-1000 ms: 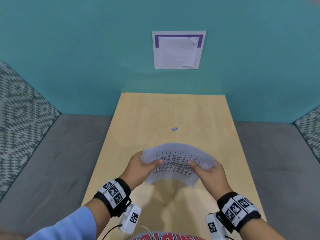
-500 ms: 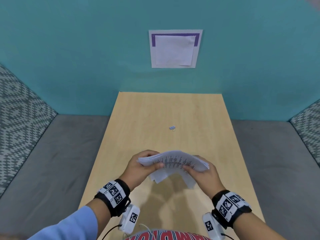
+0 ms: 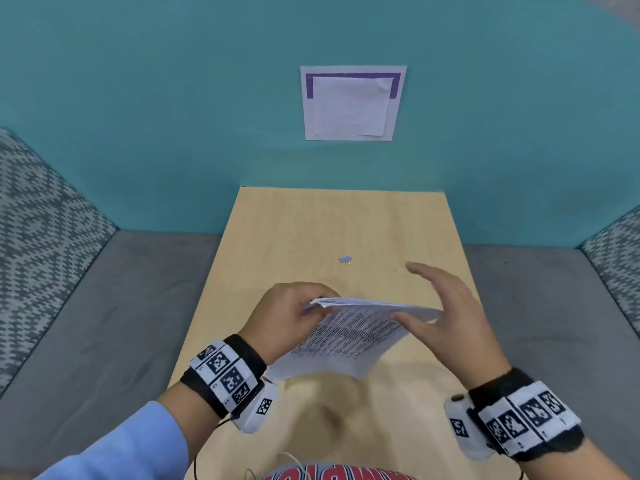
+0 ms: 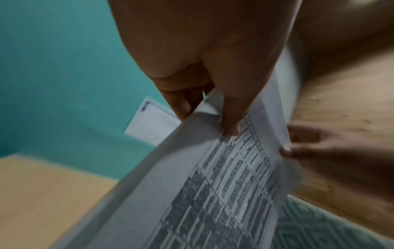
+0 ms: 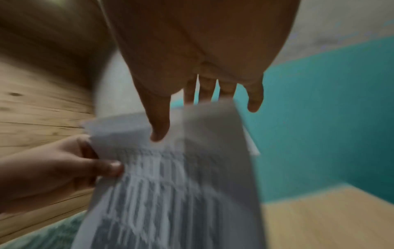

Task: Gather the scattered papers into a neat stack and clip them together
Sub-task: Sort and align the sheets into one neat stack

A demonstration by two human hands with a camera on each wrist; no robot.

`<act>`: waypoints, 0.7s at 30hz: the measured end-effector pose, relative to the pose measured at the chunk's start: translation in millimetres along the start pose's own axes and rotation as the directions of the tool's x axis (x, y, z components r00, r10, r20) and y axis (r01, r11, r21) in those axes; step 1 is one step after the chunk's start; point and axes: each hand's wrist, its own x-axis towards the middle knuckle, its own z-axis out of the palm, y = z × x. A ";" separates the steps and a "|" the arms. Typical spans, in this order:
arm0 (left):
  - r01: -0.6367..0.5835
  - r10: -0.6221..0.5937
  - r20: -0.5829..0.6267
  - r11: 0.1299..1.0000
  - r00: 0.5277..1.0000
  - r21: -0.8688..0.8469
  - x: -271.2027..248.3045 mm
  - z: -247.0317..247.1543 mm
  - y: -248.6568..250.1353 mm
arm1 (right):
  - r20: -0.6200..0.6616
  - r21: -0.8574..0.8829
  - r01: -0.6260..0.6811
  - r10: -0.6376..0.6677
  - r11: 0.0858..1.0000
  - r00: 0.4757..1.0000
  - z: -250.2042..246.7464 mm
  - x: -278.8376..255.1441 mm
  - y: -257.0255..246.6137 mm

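Note:
A stack of printed white papers (image 3: 349,336) is held up above the near part of the wooden table (image 3: 294,230), printed side facing me. My left hand (image 3: 291,317) pinches its top left corner, thumb in front and fingers behind. My right hand (image 3: 446,306) is at the stack's right edge with straight, spread fingers; its thumb touches the front sheet. In the left wrist view the papers (image 4: 213,185) run under my thumb. In the right wrist view the papers (image 5: 181,176) are blurred. A small binder clip (image 3: 345,259) lies on the table beyond the stack.
A white sheet with a purple border (image 3: 353,103) hangs on the teal wall behind the table. Grey carpet (image 3: 104,323) lies on both sides of the table, and patterned panels (image 3: 38,216) stand at the far left and right.
The stack has tilted upright and its sheets have closed together. My right hand has let go of the lower right part, opened its fingers and risen to the right edge.

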 end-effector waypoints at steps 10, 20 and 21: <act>0.280 -0.272 0.128 0.959 0.954 -0.049 -16.3 -38.5 -32.2 | 0.296 0.059 -0.353 0.322 0.934 0.899 -1.6 13.3 10.6; 0.358 -0.362 0.078 0.820 0.929 -0.446 -21.5 -36.3 -69.5 | 0.213 0.720 -0.443 0.437 0.534 0.874 -8.9 1.6 49.4; 0.331 -0.374 0.013 0.805 0.927 -0.493 -14.7 -31.4 -64.3 | 0.212 0.737 -0.432 0.429 0.519 0.878 -2.1 2.9 51.8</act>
